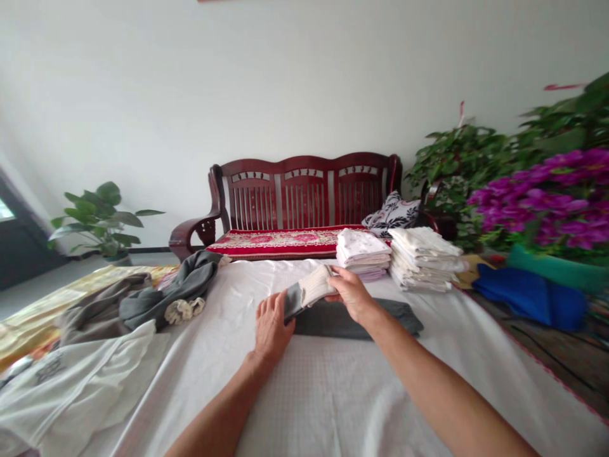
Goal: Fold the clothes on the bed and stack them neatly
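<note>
A dark grey garment (347, 318) lies as a long folded strip on the white cloth. Its near-left end is lifted and doubled back, showing a cream ribbed cuff (314, 287). My left hand (272, 324) is closed around the grey fabric just below the cuff. At the cuff's far end, my right hand (349, 293) pinches the ribbing between thumb and fingers. Whether the garment is trousers or a top, I cannot tell.
Behind the white cloth (295, 393) stands a dark red wooden bench (304, 197). Two folded stacks, one pinkish-white (362, 254) and one cream (423, 257), sit at the back right. Crumpled grey clothes (162, 298) and a white garment (80, 387) lie left. Purple flowers (552, 197) stand right.
</note>
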A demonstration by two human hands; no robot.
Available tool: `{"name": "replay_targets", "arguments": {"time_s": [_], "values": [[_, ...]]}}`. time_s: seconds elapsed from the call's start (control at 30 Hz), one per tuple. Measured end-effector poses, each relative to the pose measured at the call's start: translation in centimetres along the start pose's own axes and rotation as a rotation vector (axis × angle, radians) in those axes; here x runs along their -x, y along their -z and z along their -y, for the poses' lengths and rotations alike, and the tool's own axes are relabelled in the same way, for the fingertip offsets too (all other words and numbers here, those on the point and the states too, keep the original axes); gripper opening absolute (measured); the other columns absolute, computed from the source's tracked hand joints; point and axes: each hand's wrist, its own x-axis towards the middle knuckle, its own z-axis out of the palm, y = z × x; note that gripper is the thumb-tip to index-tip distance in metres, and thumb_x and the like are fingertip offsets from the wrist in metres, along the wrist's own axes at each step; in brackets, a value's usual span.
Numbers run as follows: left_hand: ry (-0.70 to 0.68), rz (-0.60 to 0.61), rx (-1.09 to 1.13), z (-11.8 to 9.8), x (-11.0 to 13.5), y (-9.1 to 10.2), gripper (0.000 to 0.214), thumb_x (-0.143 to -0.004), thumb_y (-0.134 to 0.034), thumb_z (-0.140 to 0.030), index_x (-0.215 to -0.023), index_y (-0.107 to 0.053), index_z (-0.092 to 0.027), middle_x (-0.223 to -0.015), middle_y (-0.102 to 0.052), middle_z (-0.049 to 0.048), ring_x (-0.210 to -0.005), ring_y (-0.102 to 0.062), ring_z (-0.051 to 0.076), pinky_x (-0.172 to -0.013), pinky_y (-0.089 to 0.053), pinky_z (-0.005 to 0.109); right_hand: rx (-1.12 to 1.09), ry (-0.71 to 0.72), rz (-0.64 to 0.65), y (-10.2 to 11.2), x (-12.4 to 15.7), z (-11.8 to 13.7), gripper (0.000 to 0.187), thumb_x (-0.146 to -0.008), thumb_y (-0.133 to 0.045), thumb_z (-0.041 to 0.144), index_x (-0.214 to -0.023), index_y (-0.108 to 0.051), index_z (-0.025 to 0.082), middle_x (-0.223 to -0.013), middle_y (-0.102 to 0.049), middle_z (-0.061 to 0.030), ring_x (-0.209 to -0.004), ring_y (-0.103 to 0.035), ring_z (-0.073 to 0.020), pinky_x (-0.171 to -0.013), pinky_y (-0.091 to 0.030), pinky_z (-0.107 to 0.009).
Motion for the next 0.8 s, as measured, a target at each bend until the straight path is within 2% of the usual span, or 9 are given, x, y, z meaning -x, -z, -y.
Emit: {"name": "replay_targets", "arguments": {"time_s": [0.13,0.27,0.43,0.6,0.7,0.8], "values": [[0.006,0.101,-0.023,0.3,0.0,-0.5,0.064,-0.076,-0.061,-0.008,-0.137,-0.049,-0.021,-0.131,-0.059,0.0093,-0.120,-0.053,0.028,-0.107,-0.039,0.043,0.098,0.040,-0.012,3.6,0.7,1.1,0.050,-0.072,-0.062,0.025,-0.122,-0.062,0.019,-0.093,-0.070,-0.0036,-0.077,-0.067,-0.0186,-0.049,-0.055,-0.023],[-0.072,0.163,-0.011,0.0,0.1,-0.8,0.064,-0.074,-0.058,-0.003,-0.134,-0.051,-0.023,-0.133,-0.059,0.0083,-0.124,-0.053,0.027,-0.110,-0.035,0.044,0.241,0.043,-0.080,7.5,1.3,0.8,0.058,-0.074,-0.059,0.028,-0.131,-0.058,0.021,-0.102,-0.072,-0.0048,-0.078,-0.067,-0.0185,-0.046,-0.050,-0.020],[-0.143,0.159,0.011,-1.3,0.1,-1.2,0.062,-0.076,-0.053,-0.002,-0.134,-0.054,-0.025,-0.134,-0.061,0.0075,-0.122,-0.056,0.026,-0.114,-0.032,0.048,0.356,0.005,-0.155,11.7,2.4,-0.3,0.060,-0.077,-0.055,0.029,-0.136,-0.054,0.020,-0.098,-0.072,-0.0055,-0.076,-0.067,-0.0179,-0.047,-0.047,-0.019],[-0.168,0.202,0.009,-2.1,0.2,-1.7,0.063,-0.075,-0.052,-0.002,-0.134,-0.057,-0.023,-0.136,-0.060,0.0084,-0.121,-0.056,0.026,-0.113,-0.037,0.047,0.555,-0.031,-0.187,14.3,2.9,-2.1,0.058,-0.080,-0.052,0.025,-0.137,-0.053,0.018,-0.083,-0.071,-0.0027,-0.066,-0.064,-0.0157,-0.048,-0.044,-0.020],[-0.228,0.221,0.024,-2.0,0.3,-2.3,0.064,-0.073,-0.052,0.000,-0.132,-0.060,-0.022,-0.139,-0.058,0.0098,-0.124,-0.054,0.027,-0.111,-0.040,0.045,0.724,0.050,-0.230,15.4,2.7,-3.6,0.054,-0.077,-0.051,0.021,-0.131,-0.058,0.018,-0.073,-0.068,-0.0002,-0.062,-0.061,-0.0151,-0.053,-0.044,-0.022],[-0.287,0.205,0.062,-1.8,0.6,-2.8,0.066,-0.073,-0.047,0.004,-0.131,-0.063,-0.025,-0.142,-0.056,0.0084,-0.131,-0.051,0.026,-0.113,-0.040,0.047,0.882,0.129,-0.272,16.2,2.4,-4.7,0.053,-0.075,-0.051,0.019,-0.126,-0.062,0.017,-0.072,-0.068,0.0003,-0.065,-0.061,-0.0158,-0.060,-0.045,-0.024]]}}
